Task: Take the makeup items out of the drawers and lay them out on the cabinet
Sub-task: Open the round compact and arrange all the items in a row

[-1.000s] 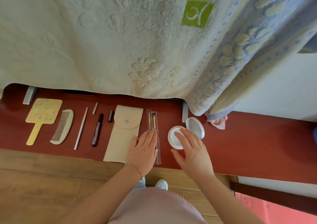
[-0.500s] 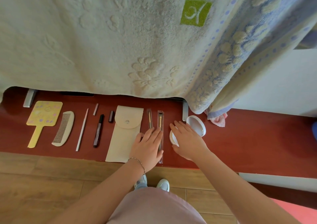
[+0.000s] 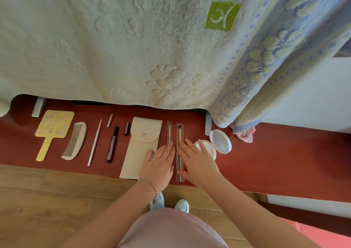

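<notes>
Head view: two sleeved brushes lie side by side on the red worktop (image 3: 284, 158), btwn the cream pouch (image 3: 141, 143) and the open compact (image 3: 220, 141). Our left hand (image 3: 158, 165) lies flat, fingers straight, on the left brush (image 3: 169, 131); right hand (image 3: 197, 162) flat beside the right brush (image 3: 179, 133). We judge: slide w/ flat fingers, keep sleeves parallel, w/o nudging the compact.

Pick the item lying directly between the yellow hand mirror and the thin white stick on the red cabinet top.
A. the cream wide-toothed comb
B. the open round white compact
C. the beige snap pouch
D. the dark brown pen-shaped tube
A: the cream wide-toothed comb lies just right of the yellow hand mirror and left of the thin white stick.
</notes>
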The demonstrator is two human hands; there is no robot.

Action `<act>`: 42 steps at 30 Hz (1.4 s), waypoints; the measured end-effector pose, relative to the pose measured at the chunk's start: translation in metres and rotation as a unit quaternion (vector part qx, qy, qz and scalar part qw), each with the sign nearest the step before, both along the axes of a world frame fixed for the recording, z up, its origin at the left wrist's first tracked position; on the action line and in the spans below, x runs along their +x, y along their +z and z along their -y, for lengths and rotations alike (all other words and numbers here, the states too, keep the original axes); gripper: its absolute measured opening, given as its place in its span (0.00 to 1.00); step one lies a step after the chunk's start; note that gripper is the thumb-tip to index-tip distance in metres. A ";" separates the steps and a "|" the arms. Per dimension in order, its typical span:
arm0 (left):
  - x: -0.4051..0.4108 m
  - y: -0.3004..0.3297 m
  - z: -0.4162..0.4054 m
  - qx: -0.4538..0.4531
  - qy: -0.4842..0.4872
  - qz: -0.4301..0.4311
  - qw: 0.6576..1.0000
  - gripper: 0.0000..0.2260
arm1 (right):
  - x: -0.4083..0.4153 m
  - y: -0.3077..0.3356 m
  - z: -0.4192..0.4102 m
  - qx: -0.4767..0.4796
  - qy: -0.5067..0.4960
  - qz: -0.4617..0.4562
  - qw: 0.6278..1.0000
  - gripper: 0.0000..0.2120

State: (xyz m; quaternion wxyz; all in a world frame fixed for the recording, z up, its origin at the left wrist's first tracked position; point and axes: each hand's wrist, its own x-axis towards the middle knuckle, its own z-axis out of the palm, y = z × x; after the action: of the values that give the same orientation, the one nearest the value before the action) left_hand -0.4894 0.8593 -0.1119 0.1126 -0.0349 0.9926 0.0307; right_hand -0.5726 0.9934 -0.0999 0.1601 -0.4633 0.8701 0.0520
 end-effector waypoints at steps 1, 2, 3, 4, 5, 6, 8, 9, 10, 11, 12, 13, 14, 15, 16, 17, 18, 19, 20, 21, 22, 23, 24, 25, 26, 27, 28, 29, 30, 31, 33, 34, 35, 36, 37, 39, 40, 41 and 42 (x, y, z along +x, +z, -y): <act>0.001 -0.001 0.001 0.000 -0.001 -0.007 1.000 0.25 | 0.000 0.000 -0.001 0.000 0.000 -0.005 1.000 0.33; 0.002 -0.003 0.002 -0.003 -0.005 -0.019 1.000 0.25 | 0.000 0.001 -0.001 -0.002 -0.002 -0.011 1.000 0.33; 0.003 -0.006 0.003 -0.003 -0.011 -0.031 0.999 0.25 | 0.000 0.003 -0.002 -0.005 -0.006 -0.018 1.000 0.34; 0.003 -0.008 0.003 0.000 -0.017 -0.043 0.999 0.25 | 0.000 0.004 -0.003 -0.006 -0.011 -0.022 1.000 0.34; 0.004 -0.011 0.003 0.003 -0.023 -0.057 0.998 0.26 | 0.000 0.004 -0.003 -0.008 -0.014 -0.024 1.000 0.34; 0.004 -0.012 0.004 0.005 -0.026 -0.072 0.997 0.26 | 0.001 0.004 -0.003 -0.010 -0.015 -0.025 1.000 0.34; 0.004 -0.011 0.004 0.007 -0.018 -0.106 0.994 0.27 | 0.003 0.001 -0.003 -0.020 -0.018 -0.028 0.999 0.33; 0.006 -0.009 0.005 0.007 -0.009 -0.119 0.993 0.27 | 0.004 0.000 -0.004 -0.019 -0.020 -0.035 0.999 0.33; 0.008 -0.008 0.006 0.005 0.004 -0.127 0.992 0.26 | 0.004 -0.001 -0.003 -0.018 -0.025 -0.041 0.999 0.33; 0.011 -0.006 0.008 0.002 0.023 -0.129 0.991 0.26 | 0.004 -0.001 -0.002 -0.020 -0.028 -0.046 0.998 0.32; 0.016 -0.005 0.011 -0.003 0.044 -0.128 0.991 0.25 | 0.004 -0.002 0.000 -0.026 -0.029 -0.051 0.998 0.32; 0.021 -0.006 0.014 -0.008 0.067 -0.128 0.990 0.25 | 0.005 -0.001 0.002 -0.029 -0.025 -0.051 0.998 0.32; 0.026 -0.007 0.017 -0.011 0.088 -0.128 0.988 0.26 | 0.005 -0.001 0.004 -0.034 -0.015 -0.052 0.998 0.32; 0.031 -0.009 0.019 -0.014 0.104 -0.127 0.986 0.26 | 0.005 -0.001 0.007 -0.040 -0.004 -0.050 0.998 0.32; 0.035 -0.011 0.021 -0.016 0.116 -0.126 0.985 0.27 | 0.007 -0.002 0.010 -0.046 0.007 -0.050 0.998 0.32; 0.039 -0.013 0.021 -0.016 0.121 -0.126 0.984 0.29 | 0.009 -0.003 0.013 -0.047 0.015 -0.050 0.998 0.32; 0.042 -0.014 0.022 -0.015 0.123 -0.125 0.984 0.30 | 0.011 -0.003 0.015 -0.040 0.019 -0.047 0.998 0.33; 0.043 -0.015 0.021 -0.012 0.124 -0.123 0.985 0.32 | 0.013 -0.003 0.017 -0.033 0.020 -0.046 0.998 0.33; 0.044 -0.016 0.021 -0.009 0.126 -0.122 0.984 0.33 | 0.014 -0.004 0.020 -0.030 0.021 -0.050 0.998 0.32; 0.044 -0.016 0.021 -0.006 0.129 -0.123 0.984 0.34 | 0.014 -0.004 0.021 -0.029 0.023 -0.053 0.998 0.32; 0.043 -0.017 0.020 -0.004 0.132 -0.127 0.983 0.33 | 0.015 -0.004 0.022 -0.033 0.028 -0.058 0.997 0.32; 0.042 -0.017 0.020 -0.003 0.135 -0.132 0.982 0.33 | 0.014 -0.005 0.022 -0.037 0.031 -0.059 0.997 0.32; 0.041 -0.019 0.019 -0.002 0.138 -0.137 0.981 0.32 | 0.014 -0.006 0.022 -0.038 0.029 -0.057 0.997 0.31; 0.041 -0.020 0.018 -0.002 0.140 -0.142 0.980 0.31 | 0.014 -0.006 0.023 -0.036 0.026 -0.058 0.997 0.31; 0.040 -0.021 0.017 -0.003 0.142 -0.144 0.979 0.30 | 0.015 -0.005 0.022 -0.028 0.024 -0.057 0.998 0.31; 0.039 -0.022 0.016 -0.003 0.144 -0.144 0.979 0.30 | 0.016 -0.005 0.022 -0.023 0.024 -0.054 0.998 0.31; 0.038 -0.023 0.016 -0.003 0.145 -0.142 0.979 0.30 | 0.016 -0.005 0.022 -0.022 0.023 -0.049 0.998 0.31; 0.037 -0.024 0.015 -0.004 0.146 -0.138 0.980 0.30 | 0.017 -0.005 0.022 -0.024 0.024 -0.046 0.998 0.31; 0.036 -0.024 0.015 -0.004 0.147 -0.135 0.980 0.29 | 0.017 -0.005 0.022 -0.026 0.025 -0.046 0.998 0.31; 0.034 -0.023 0.014 -0.004 0.148 -0.132 0.980 0.29 | 0.017 -0.005 0.021 -0.027 0.027 -0.046 0.998 0.31; 0.031 -0.022 0.014 -0.003 0.148 -0.130 0.980 0.28 | 0.017 -0.005 0.020 -0.028 0.025 -0.043 0.998 0.31; 0.029 -0.022 0.013 -0.002 0.147 -0.131 0.980 0.27 | 0.017 -0.004 0.020 -0.028 0.023 -0.040 0.999 0.31; 0.028 -0.021 0.013 0.000 0.146 -0.133 0.980 0.27 | 0.017 -0.004 0.020 -0.028 0.022 -0.036 0.999 0.31; 0.026 -0.021 0.013 0.002 0.145 -0.132 0.981 0.27 | 0.017 -0.004 0.020 -0.028 0.022 -0.033 0.999 0.31; 0.025 -0.021 0.014 0.003 0.144 -0.131 0.981 0.27 | 0.017 -0.003 0.020 -0.029 0.022 -0.032 0.999 0.31; 0.023 -0.022 0.015 0.003 0.139 -0.130 0.982 0.27 | 0.017 -0.002 0.021 -0.030 0.020 -0.034 0.999 0.31; 0.022 -0.022 0.015 0.002 0.136 -0.130 0.982 0.27 | 0.017 -0.002 0.021 -0.030 0.018 -0.035 0.999 0.31; 0.022 -0.022 0.016 0.002 0.132 -0.131 0.983 0.27 | 0.017 -0.001 0.021 -0.029 0.016 -0.034 0.999 0.31; 0.022 -0.022 0.017 0.002 0.130 -0.133 0.983 0.27 | 0.017 -0.001 0.021 -0.028 0.014 -0.032 0.999 0.31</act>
State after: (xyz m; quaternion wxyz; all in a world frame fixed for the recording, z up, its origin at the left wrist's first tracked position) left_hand -0.4676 0.8423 -0.1340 -0.0252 -0.1587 0.9857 0.0514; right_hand -0.5551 0.9723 -0.1013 0.1183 -0.4778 0.8693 0.0444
